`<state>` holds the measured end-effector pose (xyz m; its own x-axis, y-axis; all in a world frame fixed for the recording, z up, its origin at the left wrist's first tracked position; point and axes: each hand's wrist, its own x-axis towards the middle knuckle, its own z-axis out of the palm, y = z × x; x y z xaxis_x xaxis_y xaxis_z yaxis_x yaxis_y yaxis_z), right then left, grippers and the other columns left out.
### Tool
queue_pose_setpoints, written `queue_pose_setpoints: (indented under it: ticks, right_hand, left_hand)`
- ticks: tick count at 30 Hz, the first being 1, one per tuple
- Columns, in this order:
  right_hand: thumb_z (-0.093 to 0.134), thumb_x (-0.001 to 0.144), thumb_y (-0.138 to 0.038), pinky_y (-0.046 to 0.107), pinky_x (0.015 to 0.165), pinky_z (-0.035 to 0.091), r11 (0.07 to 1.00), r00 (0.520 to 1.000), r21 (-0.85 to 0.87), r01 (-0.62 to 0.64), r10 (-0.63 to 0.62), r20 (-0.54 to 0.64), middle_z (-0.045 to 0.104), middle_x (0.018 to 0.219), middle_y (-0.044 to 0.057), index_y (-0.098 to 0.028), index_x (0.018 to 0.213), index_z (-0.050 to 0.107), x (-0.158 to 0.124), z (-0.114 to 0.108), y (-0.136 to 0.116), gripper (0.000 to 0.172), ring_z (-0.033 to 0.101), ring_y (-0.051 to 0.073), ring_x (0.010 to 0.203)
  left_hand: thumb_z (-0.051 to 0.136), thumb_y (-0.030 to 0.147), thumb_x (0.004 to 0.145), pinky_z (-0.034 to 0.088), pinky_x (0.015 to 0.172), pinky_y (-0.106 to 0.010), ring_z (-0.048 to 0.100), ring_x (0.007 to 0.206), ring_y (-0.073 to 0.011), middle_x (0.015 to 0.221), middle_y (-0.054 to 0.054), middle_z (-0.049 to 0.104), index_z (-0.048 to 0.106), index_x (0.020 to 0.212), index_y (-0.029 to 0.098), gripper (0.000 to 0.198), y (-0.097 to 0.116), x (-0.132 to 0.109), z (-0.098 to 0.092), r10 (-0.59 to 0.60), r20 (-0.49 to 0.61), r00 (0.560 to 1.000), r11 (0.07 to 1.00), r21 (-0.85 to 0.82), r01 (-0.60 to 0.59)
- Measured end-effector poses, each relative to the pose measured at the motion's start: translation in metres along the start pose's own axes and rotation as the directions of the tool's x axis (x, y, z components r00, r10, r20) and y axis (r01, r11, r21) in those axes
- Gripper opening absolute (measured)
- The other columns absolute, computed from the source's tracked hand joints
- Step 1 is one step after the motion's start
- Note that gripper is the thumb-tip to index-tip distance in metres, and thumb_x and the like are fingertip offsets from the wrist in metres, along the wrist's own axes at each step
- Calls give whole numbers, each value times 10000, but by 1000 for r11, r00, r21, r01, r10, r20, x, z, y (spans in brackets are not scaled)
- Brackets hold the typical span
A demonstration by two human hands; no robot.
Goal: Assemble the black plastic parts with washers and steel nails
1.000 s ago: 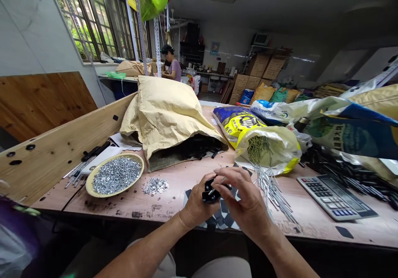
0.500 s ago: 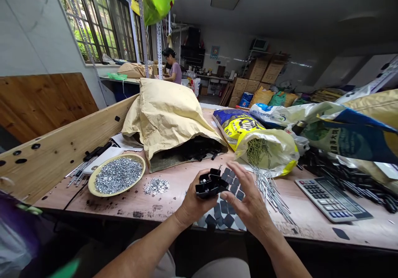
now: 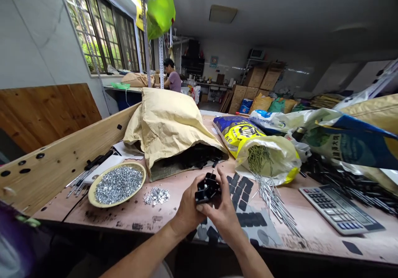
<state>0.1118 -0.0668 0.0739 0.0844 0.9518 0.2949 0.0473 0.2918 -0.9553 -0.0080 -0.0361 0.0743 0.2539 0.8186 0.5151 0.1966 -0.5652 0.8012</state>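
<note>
The left hand and right hand both grip the black piece, with little washers lying at nine o'clock.

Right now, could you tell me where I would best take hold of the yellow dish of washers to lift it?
Take the dish by its rim at two opposite sides, coming from the near table edge. It is shallow, wide and heaped with loose washers, so a level, two-handed hold seems safest.
</note>
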Motion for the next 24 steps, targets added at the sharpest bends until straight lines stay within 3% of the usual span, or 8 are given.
queue_pose_setpoints:
  ticks: [2,6,9,13,17,21,24]
  right_hand:
    - [813,682,-362,401,1011,448,998,1000,63,-8,7,31,396,1433,96,-333,1525,100,3,1,-1,1104,568,252,1157]
    - [817,688,-399,419,1050,420,989,997,146,9,-19,71,361,1476,102,-332,1529,75,6,4,0,1124,490,272,1268]
    - [827,674,-425,423,1056,417,972,995,233,15,-37,90,379,1475,85,-360,1522,94,10,4,4,1123,473,269,1290]
    - [826,646,-506,421,1039,429,967,997,250,43,-59,54,383,1479,85,-373,1516,103,20,-7,8,1138,475,265,1287]
    - [808,652,-542,441,1043,416,966,991,242,87,-109,79,312,1528,88,-381,1498,172,29,-20,0,1070,431,273,1316]
    - [798,675,-528,451,1098,351,969,982,193,151,-169,83,342,1524,66,-367,1465,298,31,-21,-12,949,377,281,1357]
    - [780,690,-549,490,1125,297,961,983,224,162,-177,51,319,1540,49,-399,1455,300,31,-25,-6,915,344,283,1386]
  left_hand:
    - [660,176,720,497,921,-373,631,1079,-260,1228,-93,643,516,1253,214,554,-5,4,-4,20,-1,1000,999,40,-20]
    - [662,176,721,503,899,-365,643,1047,-255,1205,-78,656,517,1266,236,568,-13,10,-7,1,48,999,999,54,-3]
    - [671,156,688,526,790,-335,675,881,-231,1060,-58,699,540,1206,219,538,-18,14,-7,-66,36,997,997,29,65]
    - [690,177,689,513,797,-316,662,887,-216,1073,-66,682,545,1157,204,491,-19,23,-8,25,76,997,999,-41,-22]
    - [702,198,699,512,780,-311,657,860,-211,999,-61,689,552,1102,199,430,-15,28,-8,42,67,997,997,-71,-37]
    - [731,238,681,504,846,-335,653,970,-245,1119,-95,669,542,1159,206,514,-15,29,-5,125,84,989,990,-80,-118]
    - [719,228,692,507,833,-328,659,941,-231,1089,-84,680,529,1183,197,528,-21,36,-11,88,20,996,995,-54,-87]
